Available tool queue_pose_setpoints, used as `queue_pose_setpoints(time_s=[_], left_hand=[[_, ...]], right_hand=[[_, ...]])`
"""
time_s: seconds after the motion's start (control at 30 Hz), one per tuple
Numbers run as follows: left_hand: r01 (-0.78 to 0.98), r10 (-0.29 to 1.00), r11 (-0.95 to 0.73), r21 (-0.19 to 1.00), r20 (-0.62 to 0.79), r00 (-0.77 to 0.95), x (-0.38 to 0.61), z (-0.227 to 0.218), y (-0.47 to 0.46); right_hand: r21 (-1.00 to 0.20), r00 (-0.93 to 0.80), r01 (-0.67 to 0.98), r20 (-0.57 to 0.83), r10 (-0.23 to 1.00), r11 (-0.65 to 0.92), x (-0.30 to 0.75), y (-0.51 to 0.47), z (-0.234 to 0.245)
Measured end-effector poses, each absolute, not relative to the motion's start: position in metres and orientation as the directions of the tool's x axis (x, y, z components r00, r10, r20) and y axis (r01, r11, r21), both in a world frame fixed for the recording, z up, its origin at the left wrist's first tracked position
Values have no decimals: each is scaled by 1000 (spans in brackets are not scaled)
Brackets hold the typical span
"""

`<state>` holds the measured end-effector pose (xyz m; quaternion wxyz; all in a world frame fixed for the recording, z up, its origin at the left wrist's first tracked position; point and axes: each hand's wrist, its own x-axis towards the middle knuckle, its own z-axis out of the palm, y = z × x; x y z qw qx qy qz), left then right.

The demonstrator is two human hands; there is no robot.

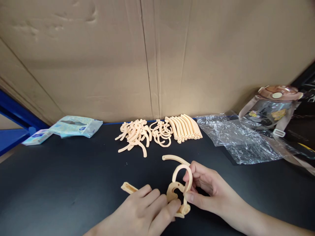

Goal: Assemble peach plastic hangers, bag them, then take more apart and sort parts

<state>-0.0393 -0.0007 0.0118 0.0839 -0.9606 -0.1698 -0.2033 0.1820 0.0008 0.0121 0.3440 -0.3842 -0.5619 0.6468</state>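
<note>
My left hand (147, 209) is closed on a beige plastic clothes hanger body (171, 192); one hanger arm (128, 187) sticks out to its left. My right hand (214, 190) pinches a beige hanger hook (183, 167) between thumb and fingers. The hook stands up with its round bend on top, and its lower end meets the hanger body near my left fingertips. Fingers partly cover that joint, so I cannot tell whether it is seated. Just behind my right hand lies a loose curved hanger arm (173, 158).
Along the back of the black table (73, 183) are a heap of hanger pieces (135, 131), several hooks (162, 132) and a row of curved arms (185, 127). A wipes pack (76, 126) lies left. Clear plastic bags (246, 141) and a strapped bottle (270, 108) are right. Cardboard (110, 65) stands behind.
</note>
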Motion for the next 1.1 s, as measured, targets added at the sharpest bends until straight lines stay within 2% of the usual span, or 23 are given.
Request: queue_pose_setpoints(time_s=[0.17, 0.3, 0.5, 0.63, 0.73, 0.83, 0.93, 1.03, 1.1], left_hand=[[400, 322, -913, -87, 450, 833, -38, 10, -4], [439, 378, -897, -53, 423, 823, -36, 9, -3], [500, 538, -842, 202, 391, 747, -40, 14, 1], [551, 648, -761, 342, 361, 670, -49, 17, 3], [650, 797, -598, 468, 259, 546, -56, 19, 9], [655, 925, -311, 689, 62, 374, -60, 21, 20], [414, 929, 50, 909, -194, 316, -63, 23, 30], [176, 870, 272, 946, -320, 374, -64, 25, 35], [89, 826, 344, 935, -346, 445, -64, 26, 36]], right_hand=[[-998, -425, 46, -54, 903, -39, 180, 0, 11], [-998, -393, 58, -59, 918, -39, 180, 1, 12], [-995, -386, 91, -80, 919, -49, 181, 4, 12], [-976, -368, 207, -6, 930, 76, 190, 8, 12], [-891, -356, 383, 102, 929, 245, 202, 17, 11], [-690, -384, 593, 209, 899, 414, 211, 29, 6], [-488, -427, 712, 271, 863, 505, 213, 37, -2], [-375, -450, 755, 303, 840, 539, 212, 39, -7], [-375, -442, 752, 323, 837, 542, 211, 38, -7]])
